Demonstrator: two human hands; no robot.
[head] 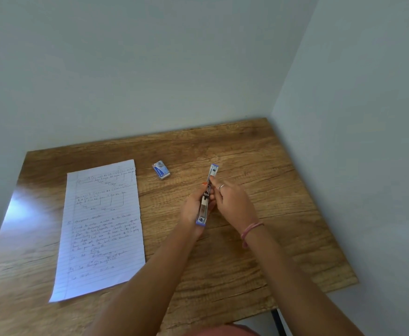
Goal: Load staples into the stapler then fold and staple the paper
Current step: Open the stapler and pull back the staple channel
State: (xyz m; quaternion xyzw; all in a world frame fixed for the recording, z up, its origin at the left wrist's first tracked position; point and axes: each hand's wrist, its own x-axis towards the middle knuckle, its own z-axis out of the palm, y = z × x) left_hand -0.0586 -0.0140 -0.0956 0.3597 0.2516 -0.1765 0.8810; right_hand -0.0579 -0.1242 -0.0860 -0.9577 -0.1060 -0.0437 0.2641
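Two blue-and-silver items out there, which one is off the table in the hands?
The stapler, opened out long, gripped by the left hand and touched by the right hand. The small staple box lies untouched near the paper.

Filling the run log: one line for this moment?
stapler opened, both hands | left hand grips | right hand pinches | paper flat, unfolded

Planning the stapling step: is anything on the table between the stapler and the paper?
Nothing visible. The stapler is held in both hands, and only bare table separates it from the paper. The staple box lies farther back.
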